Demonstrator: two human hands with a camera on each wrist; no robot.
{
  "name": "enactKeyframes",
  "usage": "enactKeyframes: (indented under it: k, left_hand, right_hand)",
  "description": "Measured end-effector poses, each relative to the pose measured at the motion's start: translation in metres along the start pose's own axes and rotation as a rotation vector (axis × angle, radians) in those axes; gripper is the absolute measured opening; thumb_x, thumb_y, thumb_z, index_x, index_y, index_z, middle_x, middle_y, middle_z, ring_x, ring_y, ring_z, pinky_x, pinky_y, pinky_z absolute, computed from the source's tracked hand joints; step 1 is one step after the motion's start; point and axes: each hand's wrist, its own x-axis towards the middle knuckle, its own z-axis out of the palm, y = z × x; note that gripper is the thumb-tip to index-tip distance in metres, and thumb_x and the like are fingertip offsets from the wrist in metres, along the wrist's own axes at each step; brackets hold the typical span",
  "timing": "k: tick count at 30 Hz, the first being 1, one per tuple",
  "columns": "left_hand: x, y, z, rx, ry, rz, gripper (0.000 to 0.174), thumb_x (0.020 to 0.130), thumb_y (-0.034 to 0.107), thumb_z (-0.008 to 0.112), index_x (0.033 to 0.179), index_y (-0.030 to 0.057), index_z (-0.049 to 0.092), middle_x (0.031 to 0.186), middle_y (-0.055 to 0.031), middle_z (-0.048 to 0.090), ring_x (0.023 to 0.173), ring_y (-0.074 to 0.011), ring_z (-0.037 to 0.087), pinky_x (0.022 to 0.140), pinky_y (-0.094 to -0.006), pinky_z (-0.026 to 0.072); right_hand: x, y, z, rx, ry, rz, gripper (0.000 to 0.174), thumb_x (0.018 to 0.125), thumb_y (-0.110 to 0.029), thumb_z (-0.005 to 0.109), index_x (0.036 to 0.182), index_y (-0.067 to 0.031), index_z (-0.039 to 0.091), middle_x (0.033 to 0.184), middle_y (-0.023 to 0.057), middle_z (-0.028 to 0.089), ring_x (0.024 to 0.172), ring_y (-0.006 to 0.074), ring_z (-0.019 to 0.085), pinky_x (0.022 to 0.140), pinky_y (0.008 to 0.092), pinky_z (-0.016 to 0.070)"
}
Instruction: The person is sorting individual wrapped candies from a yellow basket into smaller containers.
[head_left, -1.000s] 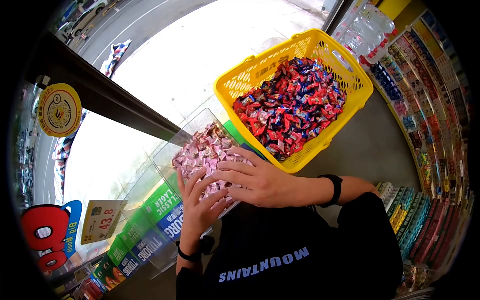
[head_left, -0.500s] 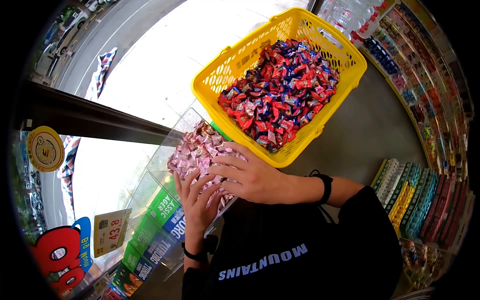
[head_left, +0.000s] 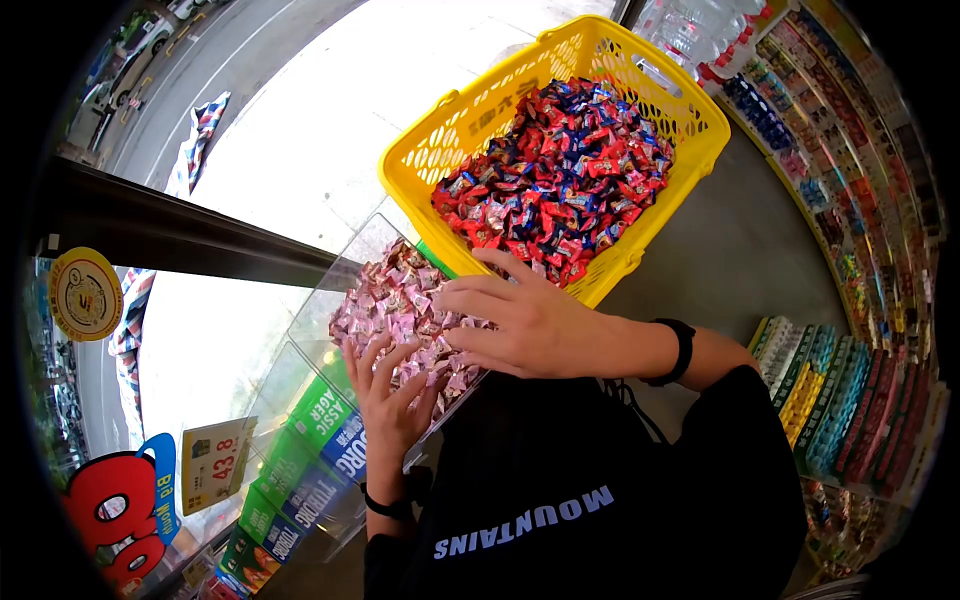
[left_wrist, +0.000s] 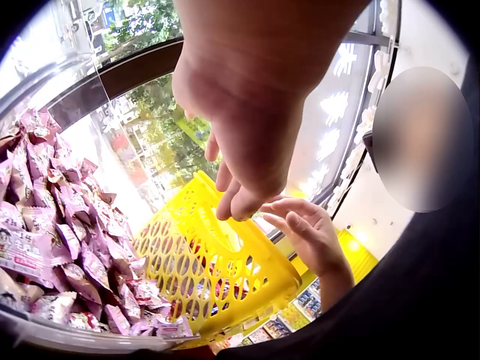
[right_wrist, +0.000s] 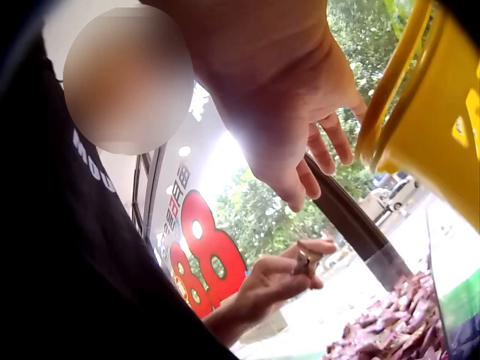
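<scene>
A clear plastic bin (head_left: pixel 350 245) holds a heap of pink-wrapped candies (head_left: pixel 385 290). Over the near part of this heap my left hand (head_left: pixel 390 410) reaches with bent, spread fingers. In the right wrist view a small brown-and-white wrapped candy (right_wrist: pixel 304 261) shows between its thumb and fingers. My right hand (head_left: pixel 525 320) hovers at the heap's right side, fingers loosely extended, with nothing held. Its upper fingers overlap the near corner of a yellow basket (head_left: pixel 600 285) in the head view. Red and blue wrapped candies (head_left: pixel 570 170) fill that basket.
Beside the bin, more clear bins stand above green and blue beer cartons (head_left: pixel 320 410). A price card (head_left: pixel 215 465) hangs at the left. Snack shelves (head_left: pixel 850 200) curve along the right, with large water bottles (head_left: pixel 700 35) at the back. A dark door frame (head_left: pixel 190 235) borders the street side.
My right hand has lifted and shifted right, away from the left hand and towards the basket. The left hand stays over the pink candies. The head view has turned slightly.
</scene>
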Motion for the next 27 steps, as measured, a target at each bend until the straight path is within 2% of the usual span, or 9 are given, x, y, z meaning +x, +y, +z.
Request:
enactKeyframes:
  k: [2, 5, 8, 12, 16, 19, 22, 25, 27]
  left_hand:
    - [-0.005, -0.002, -0.001, 0.029, -0.047, -0.047, 0.012, 0.077, 0.012, 0.086, 0.083, 0.0092, 0.077, 0.130, -0.0072, 0.072, 0.140, -0.0369, 0.055, 0.129, -0.0670, 0.0240]
    - [-0.016, -0.012, 0.005, 0.086, -0.114, -0.116, 0.010, 0.079, 0.013, 0.085, 0.084, 0.0086, 0.078, 0.132, -0.0078, 0.070, 0.141, -0.0366, 0.053, 0.130, -0.0659, 0.0219]
    - [-0.030, -0.022, 0.019, 0.171, -0.133, -0.163, 0.012, 0.080, 0.016, 0.086, 0.087, 0.0080, 0.079, 0.134, -0.0093, 0.068, 0.142, -0.0361, 0.052, 0.131, -0.0643, 0.0207]
    - [-0.031, -0.019, 0.018, 0.130, -0.118, -0.210, 0.013, 0.084, 0.021, 0.086, 0.090, 0.0111, 0.079, 0.134, -0.0094, 0.068, 0.141, -0.0354, 0.053, 0.131, -0.0641, 0.0220]
    - [-0.034, -0.020, 0.015, 0.113, -0.083, -0.224, 0.013, 0.086, 0.022, 0.086, 0.093, 0.0134, 0.080, 0.133, -0.0094, 0.068, 0.140, -0.0346, 0.055, 0.131, -0.0623, 0.0223]
    - [-0.037, -0.021, 0.015, 0.108, -0.063, -0.229, 0.012, 0.086, 0.021, 0.085, 0.095, 0.0140, 0.080, 0.133, -0.0091, 0.068, 0.139, -0.0345, 0.055, 0.131, -0.0623, 0.0224]
    - [-0.037, -0.019, 0.015, 0.094, -0.049, -0.233, 0.012, 0.086, 0.020, 0.085, 0.095, 0.0140, 0.079, 0.133, -0.0090, 0.068, 0.139, -0.0344, 0.055, 0.131, -0.0622, 0.0226]
    - [-0.037, -0.015, 0.013, 0.076, -0.041, -0.239, 0.010, 0.086, 0.018, 0.084, 0.095, 0.0137, 0.080, 0.134, -0.0082, 0.069, 0.139, -0.0347, 0.056, 0.131, -0.0621, 0.0229]
    - [-0.035, -0.014, 0.011, 0.066, -0.030, -0.238, 0.010, 0.086, 0.017, 0.084, 0.095, 0.0136, 0.080, 0.135, -0.0079, 0.069, 0.139, -0.0350, 0.056, 0.130, -0.0620, 0.0234]
  right_hand:
    - [-0.003, 0.027, -0.031, -0.084, -0.152, 0.079, 0.025, 0.087, -0.024, 0.083, 0.106, -0.0124, 0.072, 0.134, 0.0097, 0.063, 0.131, 0.0285, 0.058, 0.122, 0.0567, 0.0339]
    - [-0.006, 0.066, -0.062, -0.338, -0.375, 0.097, 0.023, 0.089, -0.031, 0.078, 0.104, -0.0137, 0.075, 0.128, 0.0085, 0.065, 0.129, 0.0278, 0.059, 0.117, 0.0532, 0.0385]
    - [-0.006, 0.093, -0.060, -0.474, -0.697, 0.091, 0.021, 0.087, -0.026, 0.079, 0.105, -0.0159, 0.078, 0.143, 0.0109, 0.061, 0.136, 0.0280, 0.055, 0.120, 0.0542, 0.0372]
    - [-0.004, 0.108, -0.036, -0.248, -1.010, 0.034, 0.022, 0.087, -0.027, 0.076, 0.109, -0.0239, 0.080, 0.146, 0.0101, 0.060, 0.137, 0.0286, 0.054, 0.112, 0.0520, 0.0429]
    - [-0.003, 0.113, -0.017, -0.313, -1.064, -0.044, 0.023, 0.088, -0.029, 0.073, 0.110, -0.0278, 0.081, 0.143, 0.0083, 0.061, 0.135, 0.0255, 0.055, 0.107, 0.0484, 0.0446]
    - [-0.016, 0.134, 0.005, -0.347, -0.962, -0.110, 0.020, 0.087, -0.030, 0.074, 0.105, -0.0264, 0.082, 0.139, 0.0079, 0.063, 0.132, 0.0264, 0.057, 0.105, 0.0482, 0.0449]
    - [-0.011, 0.134, 0.000, -0.340, -0.961, -0.137, 0.018, 0.085, -0.031, 0.077, 0.100, -0.0230, 0.083, 0.136, 0.0078, 0.065, 0.130, 0.0259, 0.059, 0.103, 0.0468, 0.0463]
    - [0.024, 0.118, -0.030, -0.301, -1.110, -0.018, 0.016, 0.085, -0.030, 0.080, 0.094, -0.0169, 0.081, 0.135, 0.0086, 0.065, 0.125, 0.0267, 0.062, 0.102, 0.0458, 0.0482]
    - [0.035, 0.115, -0.047, -0.251, -0.939, 0.040, 0.018, 0.085, -0.029, 0.082, 0.093, -0.0128, 0.078, 0.134, 0.0091, 0.065, 0.124, 0.0282, 0.063, 0.103, 0.0460, 0.0490]
